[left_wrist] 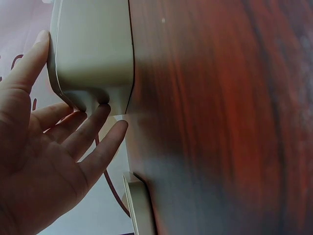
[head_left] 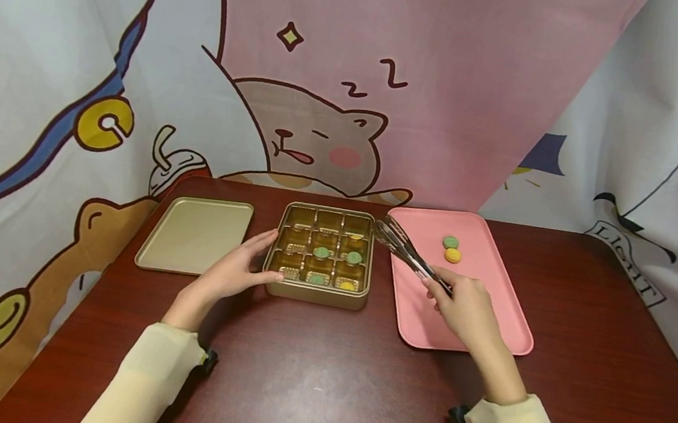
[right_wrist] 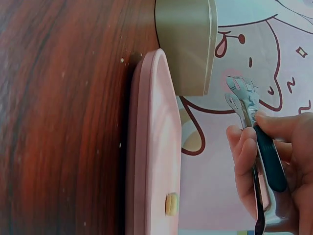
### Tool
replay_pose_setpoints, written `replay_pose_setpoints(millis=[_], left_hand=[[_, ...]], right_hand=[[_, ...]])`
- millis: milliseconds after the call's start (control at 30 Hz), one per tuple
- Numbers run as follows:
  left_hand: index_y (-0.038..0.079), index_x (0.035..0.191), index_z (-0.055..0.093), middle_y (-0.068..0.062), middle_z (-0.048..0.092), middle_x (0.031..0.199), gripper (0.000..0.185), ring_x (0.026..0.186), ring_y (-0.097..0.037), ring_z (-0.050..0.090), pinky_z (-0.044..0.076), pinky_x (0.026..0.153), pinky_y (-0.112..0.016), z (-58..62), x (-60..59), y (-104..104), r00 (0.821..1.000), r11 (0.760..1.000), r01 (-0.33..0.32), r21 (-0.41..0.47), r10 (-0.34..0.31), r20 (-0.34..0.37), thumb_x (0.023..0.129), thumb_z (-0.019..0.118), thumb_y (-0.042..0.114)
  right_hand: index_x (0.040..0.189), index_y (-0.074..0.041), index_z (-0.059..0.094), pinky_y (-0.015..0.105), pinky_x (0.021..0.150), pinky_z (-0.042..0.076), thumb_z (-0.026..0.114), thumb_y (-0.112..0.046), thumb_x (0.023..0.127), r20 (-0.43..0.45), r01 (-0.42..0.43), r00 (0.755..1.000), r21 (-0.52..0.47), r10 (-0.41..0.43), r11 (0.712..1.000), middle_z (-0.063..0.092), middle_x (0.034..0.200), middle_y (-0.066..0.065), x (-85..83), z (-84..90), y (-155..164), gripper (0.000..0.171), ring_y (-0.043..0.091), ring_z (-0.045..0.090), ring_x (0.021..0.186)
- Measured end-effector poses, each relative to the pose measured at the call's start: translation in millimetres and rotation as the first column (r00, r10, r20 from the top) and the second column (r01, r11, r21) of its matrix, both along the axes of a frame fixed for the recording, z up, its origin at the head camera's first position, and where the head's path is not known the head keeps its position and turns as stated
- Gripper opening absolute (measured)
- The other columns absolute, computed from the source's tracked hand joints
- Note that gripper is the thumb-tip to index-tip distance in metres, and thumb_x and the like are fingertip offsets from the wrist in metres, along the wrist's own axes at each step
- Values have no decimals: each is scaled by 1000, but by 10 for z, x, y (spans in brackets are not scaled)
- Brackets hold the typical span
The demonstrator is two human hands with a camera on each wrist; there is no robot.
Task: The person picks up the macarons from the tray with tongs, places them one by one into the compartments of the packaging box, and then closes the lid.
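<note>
At the bottom of the head view two cream sleeves reach up over the dark red-brown worktop (head_left: 309, 374). Left of centre, the left hand (head_left: 233, 273) lies released, its fingers straight and resting against the left wall and front left corner of the gold compartment box (head_left: 317, 297); the left wrist view shows the same fingertips (left_wrist: 102, 110) touching the box's side. Right of centre, the right hand (head_left: 465, 307) is curled round the dark handle of a pair of metal tongs (head_left: 406, 251), which slant up and left so that their tips hang over the gap between the box and the pink tray (head_left: 468, 339); the right wrist view shows the fingers (right_wrist: 244, 156) wrapped about the handle. The hand itself hovers over the lower left part of the tray. Inside the box, small round sweets sit in several cells: a yellow one (head_left: 347, 285) and a green one (head_left: 316, 279) in the front row, and two green ones (head_left: 321, 252) in the middle row. Farther up the tray lie a yellow sweet (head_left: 452, 255) and, touching it just behind, a green sweet (head_left: 450, 242). Left of the box, apart from it, lies the flat gold lid (head_left: 195, 234). Behind everything hangs a cartoon backdrop (head_left: 329, 66) with a sleeping cat.
</note>
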State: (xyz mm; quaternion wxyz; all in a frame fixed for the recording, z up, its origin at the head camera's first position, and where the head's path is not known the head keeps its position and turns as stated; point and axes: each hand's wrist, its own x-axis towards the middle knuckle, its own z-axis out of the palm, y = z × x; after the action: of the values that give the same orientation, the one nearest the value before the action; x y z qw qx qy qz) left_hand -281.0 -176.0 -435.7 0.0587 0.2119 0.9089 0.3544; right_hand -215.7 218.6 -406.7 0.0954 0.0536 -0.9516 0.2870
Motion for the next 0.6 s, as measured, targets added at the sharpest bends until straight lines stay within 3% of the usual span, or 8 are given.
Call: replay_pose_setpoints(millis=[333, 600], left_hand=[[3, 158, 26, -17, 22, 165, 91, 148, -40, 30, 35, 114, -59, 11, 9, 2, 1000, 1000, -2, -1, 2, -1, 88, 76, 33], [4, 158, 25, -16, 22, 166, 90, 149, -40, 29, 35, 114, -58, 18, 11, 2, 1000, 1000, -3, -2, 3, 5, 89, 76, 33]], right_hand=[[114, -4, 70, 26, 54, 42, 62, -23, 99, -10, 44, 999, 15, -43, 999, 73, 77, 8, 35, -5, 154, 25, 8, 60, 58], [127, 4, 65, 22, 51, 42, 62, -21, 99, -28, 57, 998, 7, -57, 998, 74, 77, 11, 73, -12, 287, 38, 8, 61, 58]])
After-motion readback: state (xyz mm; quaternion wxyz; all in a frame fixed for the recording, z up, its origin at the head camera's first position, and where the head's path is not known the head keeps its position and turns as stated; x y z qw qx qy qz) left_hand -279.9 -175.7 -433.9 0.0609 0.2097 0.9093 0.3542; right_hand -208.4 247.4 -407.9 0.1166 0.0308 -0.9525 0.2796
